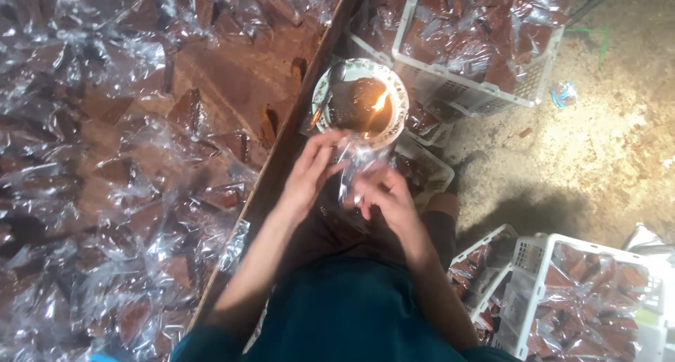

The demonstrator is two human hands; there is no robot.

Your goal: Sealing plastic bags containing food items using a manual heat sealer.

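A single view from a camera worn on the person's head, looking almost straight down past the chest and forearms. It sits close to both hands, which fill the centre of the frame. The wooden bench (140, 158) spreads from nine to twelve o'clock, the bare floor (605, 137) lies at two to three o'clock, and white crates (541, 74) sit at one and five o'clock

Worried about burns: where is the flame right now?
The flame burns in the bowl at top centre, just above both hands, left of the white basket.
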